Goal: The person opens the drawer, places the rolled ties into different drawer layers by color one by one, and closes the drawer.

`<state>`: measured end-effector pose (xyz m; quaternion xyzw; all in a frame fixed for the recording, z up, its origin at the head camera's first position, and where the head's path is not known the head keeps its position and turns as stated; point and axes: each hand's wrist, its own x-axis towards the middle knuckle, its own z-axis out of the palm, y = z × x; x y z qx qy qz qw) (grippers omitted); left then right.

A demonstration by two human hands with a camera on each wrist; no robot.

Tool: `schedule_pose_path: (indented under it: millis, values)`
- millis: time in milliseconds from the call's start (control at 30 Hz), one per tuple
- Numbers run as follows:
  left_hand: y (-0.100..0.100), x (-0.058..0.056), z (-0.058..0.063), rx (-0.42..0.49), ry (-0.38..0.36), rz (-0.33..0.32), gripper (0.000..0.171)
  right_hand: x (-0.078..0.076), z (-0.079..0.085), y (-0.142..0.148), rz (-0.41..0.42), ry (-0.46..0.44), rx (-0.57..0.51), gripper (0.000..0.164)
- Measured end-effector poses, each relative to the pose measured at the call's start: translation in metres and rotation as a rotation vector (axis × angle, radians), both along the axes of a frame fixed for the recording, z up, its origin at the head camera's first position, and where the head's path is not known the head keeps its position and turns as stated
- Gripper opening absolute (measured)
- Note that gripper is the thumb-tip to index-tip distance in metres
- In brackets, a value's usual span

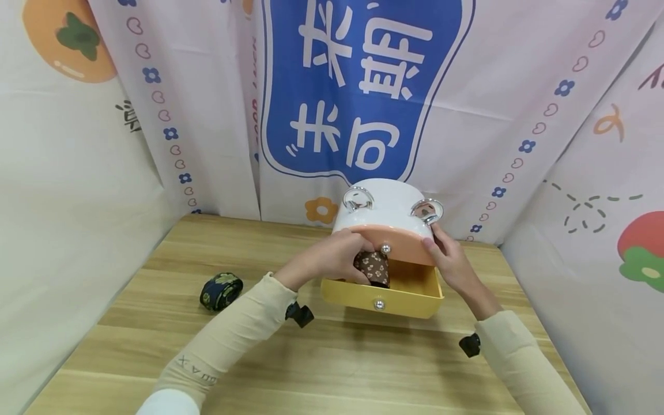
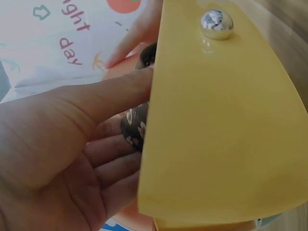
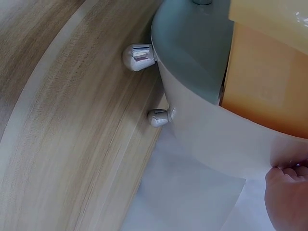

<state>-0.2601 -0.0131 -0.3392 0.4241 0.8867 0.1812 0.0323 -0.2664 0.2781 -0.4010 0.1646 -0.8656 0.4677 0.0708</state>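
Wooden table (image 1: 311, 369), brown roll (image 1: 373, 268) pinched in left hand (image 1: 342, 256), partly inside drawer (image 1: 407, 304), right hand (image 1: 453, 262) gripping cabinet (image 1: 391, 208)

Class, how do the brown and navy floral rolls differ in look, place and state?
The brown floral roll has pale flowers; the navy floral roll has greenish ones. The brown roll is partly inside the yellow drawer; the navy roll rests on the table. The left hand holds the brown roll, not the navy one. Both show floral patterns.
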Motion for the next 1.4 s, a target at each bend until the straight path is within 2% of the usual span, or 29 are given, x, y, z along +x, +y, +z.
schedule_pose_path:
  millis: [200, 400, 533, 667, 767, 900, 1033, 1100, 1267, 1400]
  values:
    - [0.002, -0.007, -0.009, -0.066, 0.057, -0.063, 0.029, 0.001, 0.002, -0.001, 0.001, 0.008, -0.012, 0.065]
    - [0.003, -0.012, -0.018, -0.130, 0.048, -0.086, 0.022, 0.000, 0.000, -0.001, 0.003, 0.032, -0.009, 0.063]
    - [0.001, -0.011, -0.018, -0.155, 0.065, -0.115, 0.020, 0.000, -0.002, -0.001, -0.002, 0.045, -0.010, 0.062]
    - [-0.003, -0.007, -0.011, -0.162, 0.078, -0.144, 0.020, -0.001, -0.004, -0.002, -0.007, 0.049, -0.011, 0.063]
    - [-0.009, -0.002, -0.002, -0.144, 0.072, -0.126, 0.025, 0.000, -0.003, -0.003, -0.016, 0.047, -0.004, 0.063]
    - [-0.018, 0.009, 0.010, -0.123, 0.094, -0.043, 0.030, 0.002, -0.001, -0.003, -0.024, 0.038, 0.011, 0.063]
    - [-0.025, 0.025, 0.019, -0.064, 0.142, 0.065, 0.017, 0.002, -0.001, -0.001, -0.024, 0.034, 0.028, 0.063]
    - [-0.029, 0.033, 0.021, -0.008, 0.139, 0.099, 0.012, 0.001, 0.000, -0.001, -0.024, 0.038, 0.030, 0.063]
    - [-0.037, 0.053, 0.020, 0.082, 0.085, 0.108, 0.010, 0.001, 0.000, 0.000, -0.025, 0.037, 0.028, 0.063]
    - [-0.040, 0.065, 0.011, 0.101, 0.096, 0.093, 0.012, 0.001, -0.001, -0.001, -0.025, 0.040, 0.030, 0.063]
